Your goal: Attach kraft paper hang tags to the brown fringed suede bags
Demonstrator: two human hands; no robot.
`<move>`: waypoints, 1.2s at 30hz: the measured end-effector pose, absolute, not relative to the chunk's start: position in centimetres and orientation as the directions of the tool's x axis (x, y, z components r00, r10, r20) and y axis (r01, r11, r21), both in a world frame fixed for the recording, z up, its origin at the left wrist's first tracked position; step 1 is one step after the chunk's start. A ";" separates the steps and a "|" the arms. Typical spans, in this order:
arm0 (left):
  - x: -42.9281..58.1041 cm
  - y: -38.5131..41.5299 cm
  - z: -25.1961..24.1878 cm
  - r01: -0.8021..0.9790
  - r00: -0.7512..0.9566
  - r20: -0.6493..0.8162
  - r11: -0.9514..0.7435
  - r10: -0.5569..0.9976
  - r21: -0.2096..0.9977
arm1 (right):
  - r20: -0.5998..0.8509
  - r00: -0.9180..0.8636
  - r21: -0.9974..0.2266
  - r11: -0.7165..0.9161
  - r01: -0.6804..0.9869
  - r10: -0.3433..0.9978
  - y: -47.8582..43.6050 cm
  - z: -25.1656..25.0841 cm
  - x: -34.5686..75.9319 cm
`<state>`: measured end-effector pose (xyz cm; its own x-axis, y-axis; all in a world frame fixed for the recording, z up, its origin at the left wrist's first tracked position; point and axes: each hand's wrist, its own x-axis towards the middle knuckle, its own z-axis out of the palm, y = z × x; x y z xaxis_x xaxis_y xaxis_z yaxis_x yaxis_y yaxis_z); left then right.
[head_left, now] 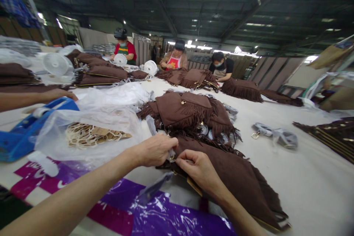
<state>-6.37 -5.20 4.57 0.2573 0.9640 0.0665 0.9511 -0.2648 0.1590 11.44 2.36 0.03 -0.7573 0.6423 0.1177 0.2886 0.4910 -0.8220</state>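
In front of me a dark brown fringed bag [226, 169] lies flat on the table, its zip edge toward me. At its left end my left hand [157, 150] is closed in a pinch beside a bit of clear plastic and small metal hardware; what its fingertips grip is partly hidden. Close to it, the thumb and finger of my right hand [199, 171] pinch a thin white string. Under the right hand a tan card tag [194, 186] shows. A plastic-wrapped strip [155, 188] hangs below the left hand. More brown fringed bags [184, 110] are piled just beyond.
At left are a clear plastic bag of tan tags with strings [94, 135], a blue basket [16, 143] and another person's arm [35, 97]. Wrapped straps [276, 135] and stacked bags [332, 134] lie right. Several people work across the table [312, 177], near small white fans [151, 68].
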 end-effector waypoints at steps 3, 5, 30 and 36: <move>-6.6 -5.3 4.4 0.949 0.246 0.073 -0.255 0.967 0.185 | 0.119 -0.748 -0.825 0.484 0.292 0.653 2.3 0.1 11.3; -6.6 -5.2 4.3 0.949 0.239 0.072 -0.249 0.968 0.196 | 0.126 -0.734 -0.823 0.483 0.298 0.667 2.2 0.2 11.3; -6.5 -2.0 6.3 0.912 0.338 -0.177 -0.276 0.924 0.302 | 0.111 -0.769 -0.823 0.492 0.284 0.630 2.2 0.5 11.8; -6.7 -1.9 6.6 0.901 0.350 -0.170 -0.281 0.921 0.330 | 0.161 -0.744 -0.767 0.557 0.320 0.649 2.2 0.9 11.4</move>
